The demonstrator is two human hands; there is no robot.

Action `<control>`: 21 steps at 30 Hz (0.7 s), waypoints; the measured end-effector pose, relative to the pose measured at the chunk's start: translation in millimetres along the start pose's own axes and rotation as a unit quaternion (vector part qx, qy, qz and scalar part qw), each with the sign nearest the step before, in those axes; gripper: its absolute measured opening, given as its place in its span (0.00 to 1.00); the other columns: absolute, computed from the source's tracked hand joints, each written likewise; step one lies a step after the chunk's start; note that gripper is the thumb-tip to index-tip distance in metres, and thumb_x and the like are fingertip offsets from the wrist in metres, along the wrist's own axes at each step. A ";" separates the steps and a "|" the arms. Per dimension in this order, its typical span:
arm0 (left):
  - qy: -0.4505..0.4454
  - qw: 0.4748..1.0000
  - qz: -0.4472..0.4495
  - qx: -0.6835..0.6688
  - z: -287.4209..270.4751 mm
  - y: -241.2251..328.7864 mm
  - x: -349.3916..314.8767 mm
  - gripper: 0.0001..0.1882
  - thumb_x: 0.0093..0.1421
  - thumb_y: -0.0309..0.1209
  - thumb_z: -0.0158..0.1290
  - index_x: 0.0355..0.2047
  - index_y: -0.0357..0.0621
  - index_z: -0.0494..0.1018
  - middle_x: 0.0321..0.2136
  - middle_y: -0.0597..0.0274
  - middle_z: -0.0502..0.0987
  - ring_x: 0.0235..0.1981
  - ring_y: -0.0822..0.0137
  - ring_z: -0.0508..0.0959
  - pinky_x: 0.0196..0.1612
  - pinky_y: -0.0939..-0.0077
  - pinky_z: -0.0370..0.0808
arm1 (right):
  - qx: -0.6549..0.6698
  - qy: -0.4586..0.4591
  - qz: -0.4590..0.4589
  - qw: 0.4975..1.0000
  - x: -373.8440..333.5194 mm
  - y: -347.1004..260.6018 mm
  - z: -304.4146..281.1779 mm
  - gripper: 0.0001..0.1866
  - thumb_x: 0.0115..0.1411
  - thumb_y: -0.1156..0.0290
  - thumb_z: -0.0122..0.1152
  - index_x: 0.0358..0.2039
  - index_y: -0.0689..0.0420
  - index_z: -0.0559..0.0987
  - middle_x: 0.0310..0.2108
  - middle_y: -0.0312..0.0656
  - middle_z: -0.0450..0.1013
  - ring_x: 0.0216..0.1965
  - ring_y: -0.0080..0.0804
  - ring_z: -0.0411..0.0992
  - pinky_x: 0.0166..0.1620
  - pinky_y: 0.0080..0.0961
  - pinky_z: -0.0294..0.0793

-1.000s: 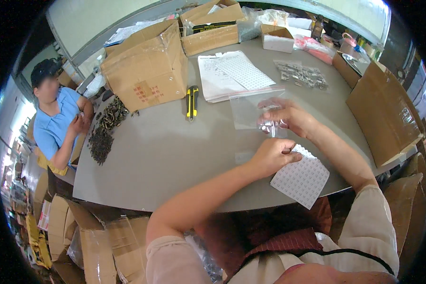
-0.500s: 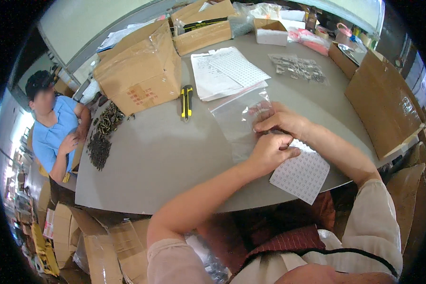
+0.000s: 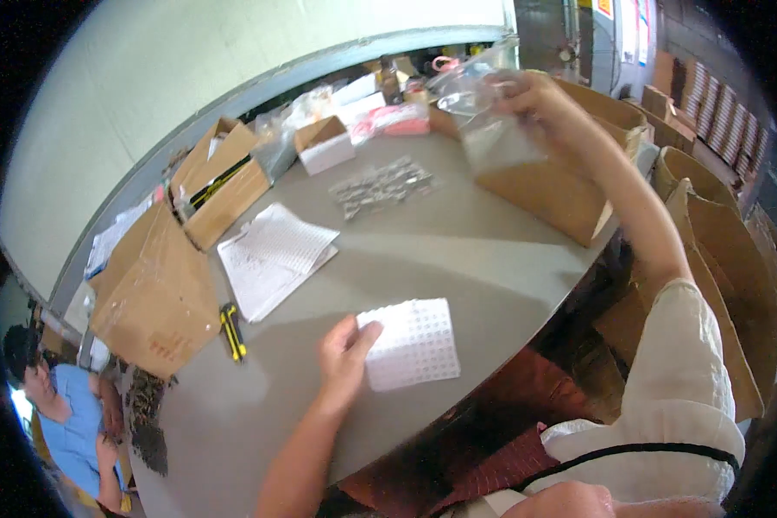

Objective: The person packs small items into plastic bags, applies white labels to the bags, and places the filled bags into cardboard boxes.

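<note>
My left hand pinches the left edge of a white sheet of small printed labels above the near part of the table. Over at the far right, my right hand is raised and closed on a clear plastic bag, which hangs over the open cardboard box. The bag is blurred, and what it holds cannot be made out. Left of the label sheet lies a black-and-yellow utility knife. A stack of papers rests beyond the knife.
Flat clear packets of small parts lie mid-table. A large carton, an open box and a small white box stand along the back. Piled small dark parts lie near a person in blue at left.
My hands have parted: the right has lifted the plastic bag up and away to the far right, while the left keeps the label sheet. The whole view has turned rightward.
</note>
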State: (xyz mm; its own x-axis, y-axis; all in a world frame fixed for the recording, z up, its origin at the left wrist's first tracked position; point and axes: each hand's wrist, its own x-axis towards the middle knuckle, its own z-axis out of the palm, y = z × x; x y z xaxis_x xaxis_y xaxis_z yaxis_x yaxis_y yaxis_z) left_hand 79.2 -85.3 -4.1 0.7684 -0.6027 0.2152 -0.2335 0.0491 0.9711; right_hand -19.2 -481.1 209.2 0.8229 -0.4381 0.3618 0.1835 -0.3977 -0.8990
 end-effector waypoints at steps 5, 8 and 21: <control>0.012 0.997 -0.040 -0.058 6.0 2.5 8.5 0.04 0.62 0.27 0.59 0.33 0.39 0.77 0.27 0.74 0.75 0.29 0.82 0.70 0.33 0.82 0.67 | -0.022 0.114 -0.034 0.993 41.2 6.7 -181.7 0.27 0.52 0.73 0.66 0.55 0.56 0.76 0.41 0.40 0.77 0.39 0.20 0.71 0.37 0.21 0.72; 0.005 0.997 -0.052 -0.058 -0.5 7.9 9.2 0.03 0.63 0.25 0.58 0.34 0.38 0.77 0.29 0.72 0.77 0.31 0.81 0.72 0.35 0.82 0.69 | -0.258 0.038 0.149 0.954 55.7 14.8 -225.3 0.31 0.49 0.71 0.69 0.56 0.59 0.75 0.44 0.47 0.78 0.45 0.27 0.74 0.38 0.30 0.75; 0.067 0.994 -0.074 -0.050 -17.6 12.0 13.5 0.07 0.63 0.26 0.56 0.41 0.37 0.76 0.35 0.65 0.79 0.36 0.74 0.76 0.42 0.78 0.71 | -0.447 -0.030 -0.268 0.853 107.6 -14.6 -29.1 0.23 0.52 0.72 0.65 0.49 0.61 0.76 0.40 0.46 0.79 0.41 0.38 0.78 0.45 0.35 0.76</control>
State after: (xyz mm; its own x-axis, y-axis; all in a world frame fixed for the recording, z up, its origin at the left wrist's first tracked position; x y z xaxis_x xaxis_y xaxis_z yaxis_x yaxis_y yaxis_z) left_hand 97.2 -78.8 12.4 0.8638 -0.4983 0.0740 -0.0562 0.0507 0.9971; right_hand 51.0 -545.9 268.5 0.7808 0.0305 0.6240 0.0809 -0.9953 -0.0525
